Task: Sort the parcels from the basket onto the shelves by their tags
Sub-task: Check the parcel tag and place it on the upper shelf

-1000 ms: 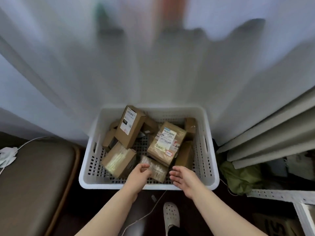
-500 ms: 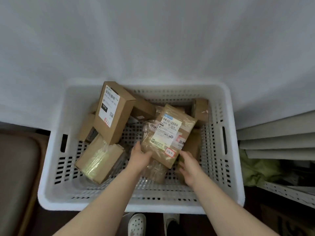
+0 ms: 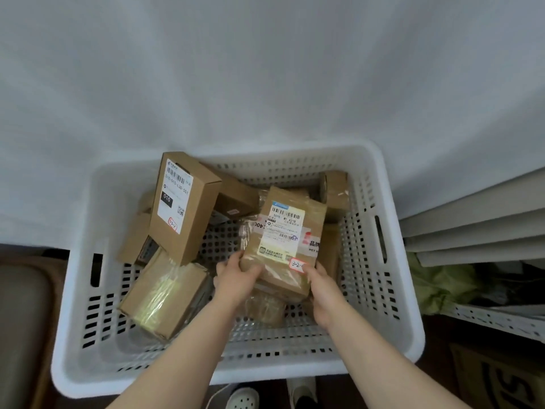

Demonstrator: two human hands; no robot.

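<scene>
The labelled parcel (image 3: 283, 237) lies mid-way across the white basket (image 3: 395, 261), propped on other parcels (image 3: 165, 296), straight ahead of both hands. Its long axis runs away from the person, leaning slightly right, so its near short end faces them. The left hand (image 3: 236, 278) curls over the near left corner; the right hand (image 3: 323, 293) clasps the near right corner beside the handwritten tag (image 3: 298, 265). Both are equally near, which suits a two-handed lift.

right hand (image 3: 324, 296) hides the end of the red-edged tag (image 3: 295, 264)
</scene>
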